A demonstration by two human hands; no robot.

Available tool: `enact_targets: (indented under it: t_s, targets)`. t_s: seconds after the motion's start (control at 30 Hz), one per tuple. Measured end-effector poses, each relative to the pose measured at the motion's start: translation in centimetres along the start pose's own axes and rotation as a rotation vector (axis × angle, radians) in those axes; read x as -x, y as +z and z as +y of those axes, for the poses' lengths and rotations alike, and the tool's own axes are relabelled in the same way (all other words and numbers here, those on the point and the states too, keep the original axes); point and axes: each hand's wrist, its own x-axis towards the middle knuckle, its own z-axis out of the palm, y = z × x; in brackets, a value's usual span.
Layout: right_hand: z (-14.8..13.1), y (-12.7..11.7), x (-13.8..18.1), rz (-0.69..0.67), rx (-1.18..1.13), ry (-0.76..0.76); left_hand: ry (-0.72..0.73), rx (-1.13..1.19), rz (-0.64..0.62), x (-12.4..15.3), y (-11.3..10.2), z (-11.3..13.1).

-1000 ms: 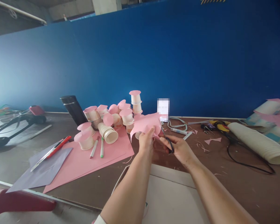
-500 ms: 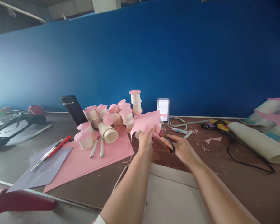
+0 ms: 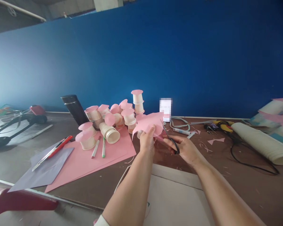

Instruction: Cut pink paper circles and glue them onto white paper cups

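My left hand (image 3: pixel 147 142) pinches a ragged piece of pink paper (image 3: pixel 148 123) and holds it up above the brown table (image 3: pixel 245 175). My right hand (image 3: pixel 185 148) grips black-handled scissors (image 3: pixel 170 139), whose blades point up into the right edge of the paper. Both hands are closed on what they hold. Behind the paper stands a cluster of paper cups with pink round lids (image 3: pixel 113 117), several upright and some tipped over.
A large pink sheet (image 3: pixel 89 158) with two markers (image 3: pixel 98 147) lies at left, beside a grey sheet (image 3: pixel 43 169) and a red utility knife (image 3: pixel 53 152). A black flask (image 3: pixel 74 110) leans behind. A long stack of cups (image 3: pixel 259 142), a glue gun (image 3: pixel 220 126) and a black cord (image 3: pixel 247 161) lie at right.
My right hand with the scissors has shifted slightly right and down along the paper's edge. The left hand and paper have barely moved.
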Motion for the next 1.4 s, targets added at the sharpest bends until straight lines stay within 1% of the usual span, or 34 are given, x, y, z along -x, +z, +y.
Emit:
enact_targets:
  t_s: [0.1, 0.4, 0.63, 0.77, 1.1, 1.4]
  targets:
    - [0.0, 0.0, 0.0, -0.004, 0.002, -0.005, 0.01, -0.018, 0.016, -0.1, 0.0, 0.1]
    - [0.6, -0.2, -0.2, -0.013, -0.044, 0.011, 0.074, -0.034, -0.004, -0.3, -0.1, 0.1]
    - [0.0, -0.6, 0.1, -0.016, -0.016, 0.033, 0.058, -0.028, -0.028, 0.0, -0.1, 0.3]
    - [-0.1, -0.6, 0.3, 0.011, -0.023, 0.046, 0.056, -0.042, -0.033, -0.1, -0.2, 0.2]
    - [0.1, -0.8, 0.2, -0.007, -0.038, 0.057, 0.089, -0.043, -0.075, -0.6, -0.5, -0.2]
    - [0.3, -1.1, 0.2, -0.014, -0.033, 0.06, 0.124, -0.068, -0.098, -0.4, -0.6, 0.2]
